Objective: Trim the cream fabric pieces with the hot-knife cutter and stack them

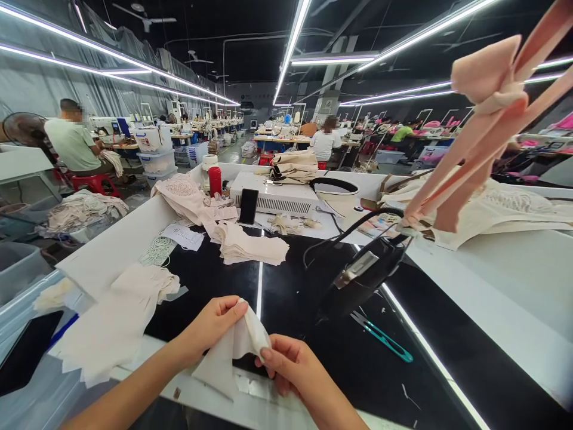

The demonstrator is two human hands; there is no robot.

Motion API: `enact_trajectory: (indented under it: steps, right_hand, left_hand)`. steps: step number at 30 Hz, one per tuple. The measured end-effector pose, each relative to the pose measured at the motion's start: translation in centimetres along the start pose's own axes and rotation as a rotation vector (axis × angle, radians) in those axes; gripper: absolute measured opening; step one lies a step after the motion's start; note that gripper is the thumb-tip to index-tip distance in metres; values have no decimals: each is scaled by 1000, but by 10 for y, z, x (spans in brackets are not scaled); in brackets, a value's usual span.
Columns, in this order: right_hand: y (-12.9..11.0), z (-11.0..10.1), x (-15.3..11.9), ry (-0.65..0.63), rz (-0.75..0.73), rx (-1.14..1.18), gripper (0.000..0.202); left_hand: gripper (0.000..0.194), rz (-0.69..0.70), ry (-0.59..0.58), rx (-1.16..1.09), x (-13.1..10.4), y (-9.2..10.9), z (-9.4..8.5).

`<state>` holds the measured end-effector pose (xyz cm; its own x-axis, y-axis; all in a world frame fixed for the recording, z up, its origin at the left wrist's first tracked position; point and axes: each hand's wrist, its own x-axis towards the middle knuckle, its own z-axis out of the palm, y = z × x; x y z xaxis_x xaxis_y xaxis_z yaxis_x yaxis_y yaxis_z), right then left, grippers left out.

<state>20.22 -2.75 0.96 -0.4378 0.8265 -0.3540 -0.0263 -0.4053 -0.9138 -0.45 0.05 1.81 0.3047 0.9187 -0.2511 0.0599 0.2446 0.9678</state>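
Observation:
Between my two hands hangs a small cream fabric piece (pixel 222 364), its upper edge folded over and its lower part drooping past the table's front edge. My left hand (pixel 219 322) pinches one end of that edge between thumb and fingers. Lower and to the right, my right hand (pixel 289 363) pinches the other end. To the left lies a spread pile of cream fabric pieces (pixel 111 322). Farther back, another stack of cream pieces (pixel 250 243) rests on the black glossy tabletop (pixel 286 292). Teal thread snips (pixel 385 339) lie to the right of my right hand.
A dark iron-like tool (pixel 362 278) with a cable stands right of centre, hung by knotted pink fabric strips (pixel 487 119). Behind are a phone (pixel 248 206), a red bottle (pixel 215 181) and a white vented box (pixel 273 194). Another phone (pixel 29 352) lies at left. People sit at sewing stations beyond.

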Motion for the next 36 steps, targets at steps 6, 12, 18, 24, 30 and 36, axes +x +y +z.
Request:
enact_trajectory:
  steps: [6, 12, 18, 24, 30, 36]
  right_hand:
    - [9, -2, 5, 39, -23, -51, 45]
    - [20, -7, 10, 51, -18, -41, 56]
    - [7, -2, 1, 31, -31, -34, 50]
    - [6, 2, 0, 36, -9, -18, 46]
    - [12, -3, -3, -34, 2, 34, 49]
    - [4, 2, -4, -22, -62, 306, 52]
  left_hand:
    - [66, 0, 4, 40, -1, 3, 1]
    - [66, 16, 20, 81, -2, 4, 0]
    - [63, 16, 16, 80, -1, 3, 1]
    - [62, 38, 38, 110, -1, 0, 0]
    - [55, 68, 30, 130, -4, 1, 0]
    - [47, 18, -151, 77, -17, 10, 12]
